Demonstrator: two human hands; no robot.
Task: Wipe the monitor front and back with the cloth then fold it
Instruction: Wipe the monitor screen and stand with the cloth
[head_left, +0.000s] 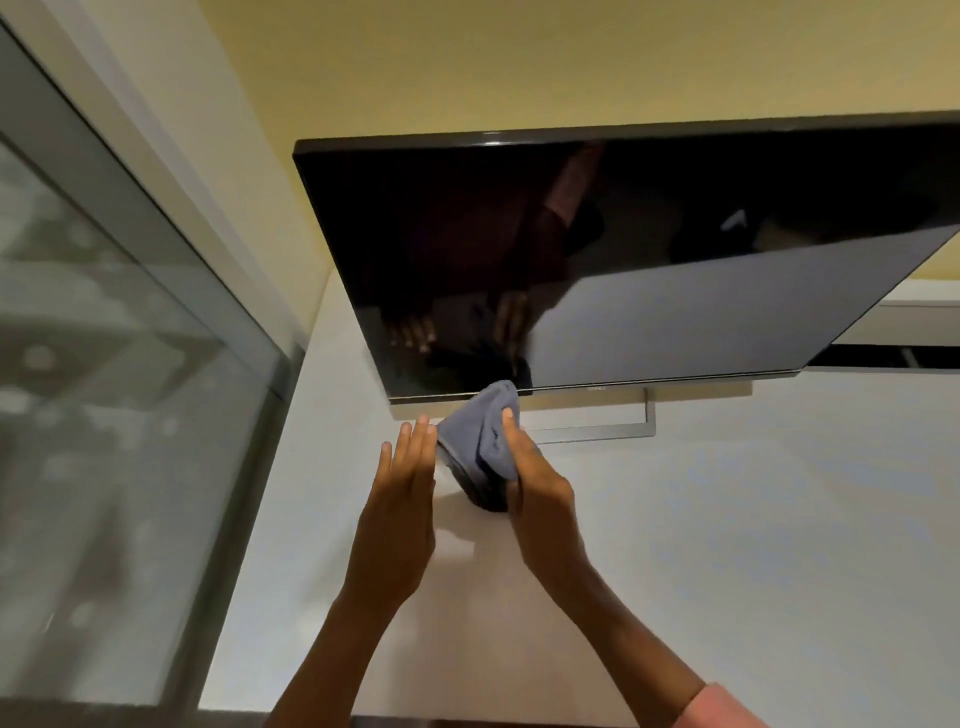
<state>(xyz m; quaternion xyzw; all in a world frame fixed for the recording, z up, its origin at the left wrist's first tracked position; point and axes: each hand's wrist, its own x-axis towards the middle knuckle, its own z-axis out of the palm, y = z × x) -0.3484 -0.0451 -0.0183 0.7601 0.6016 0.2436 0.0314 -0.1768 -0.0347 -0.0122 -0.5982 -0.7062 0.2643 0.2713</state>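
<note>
Below, right hand (535, 483) gripping cloth (480, 431) at monitor (597, 249) bezel (logo unreadable)

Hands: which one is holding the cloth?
The right hand grips the grey cloth at the monitor's bottom edge. The left hand is flat with straight fingers and holds nothing.

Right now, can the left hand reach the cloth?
Probably yes. The left hand is open, its straight fingers right beside the cloth, which the right hand grips below the monitor. Nothing lies between them.
</note>
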